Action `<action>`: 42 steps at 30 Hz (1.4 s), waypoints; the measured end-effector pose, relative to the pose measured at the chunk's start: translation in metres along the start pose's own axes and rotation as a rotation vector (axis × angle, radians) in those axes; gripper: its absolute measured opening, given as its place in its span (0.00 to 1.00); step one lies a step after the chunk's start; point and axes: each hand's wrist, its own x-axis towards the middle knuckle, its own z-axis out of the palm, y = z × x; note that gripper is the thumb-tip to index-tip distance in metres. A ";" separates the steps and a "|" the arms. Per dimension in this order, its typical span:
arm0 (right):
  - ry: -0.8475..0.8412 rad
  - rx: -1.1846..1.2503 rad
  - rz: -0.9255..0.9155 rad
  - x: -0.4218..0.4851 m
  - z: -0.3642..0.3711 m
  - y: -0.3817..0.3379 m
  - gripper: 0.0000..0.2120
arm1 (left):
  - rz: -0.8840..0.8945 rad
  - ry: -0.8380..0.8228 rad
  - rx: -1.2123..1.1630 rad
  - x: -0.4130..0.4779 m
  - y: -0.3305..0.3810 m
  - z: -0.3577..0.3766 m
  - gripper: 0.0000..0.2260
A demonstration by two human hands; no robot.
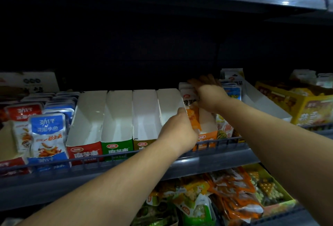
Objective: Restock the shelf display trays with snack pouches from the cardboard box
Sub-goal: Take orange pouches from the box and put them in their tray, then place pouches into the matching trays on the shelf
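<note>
Several open white display trays stand side by side on the shelf: a red-fronted tray (84,151), a green-fronted tray (118,149), a tan one and an orange-fronted tray (206,140). A stack of orange snack pouches (191,112) stands in the orange tray. My left hand (177,131) grips the pouches from the front at the tray's left wall. My right hand (209,96) holds the top of the stack from behind. The red, green and tan trays hold no pouches. No cardboard box is in view.
Blue and red fish-snack pouches (47,132) fill trays at the left. A white tray with blue pouches (233,90) and a yellow box (306,107) sit at the right. A wire rail (126,154) fronts the shelf. Loose mixed pouches (225,198) lie on the shelf below.
</note>
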 end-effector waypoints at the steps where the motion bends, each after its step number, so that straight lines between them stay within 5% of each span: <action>1: 0.004 -0.003 0.005 0.002 -0.001 0.000 0.42 | -0.001 -0.002 -0.004 0.000 0.000 0.000 0.26; 12: 0.023 -0.034 0.048 -0.016 -0.003 -0.005 0.41 | 0.071 0.072 0.031 -0.004 -0.005 0.005 0.23; 18: 0.227 0.075 0.032 -0.052 -0.022 -0.008 0.21 | 0.188 0.183 -0.007 -0.023 -0.003 -0.002 0.25; 23: 0.315 0.286 -0.088 -0.131 -0.040 -0.043 0.14 | 0.296 0.325 0.069 -0.060 -0.015 -0.031 0.17; 30: 0.105 0.430 -0.135 -0.245 -0.013 -0.133 0.15 | 0.204 0.206 0.313 -0.139 -0.091 -0.061 0.11; 42: -0.726 0.325 -0.162 -0.405 0.151 -0.268 0.24 | -0.278 -0.158 0.577 -0.281 -0.320 -0.008 0.16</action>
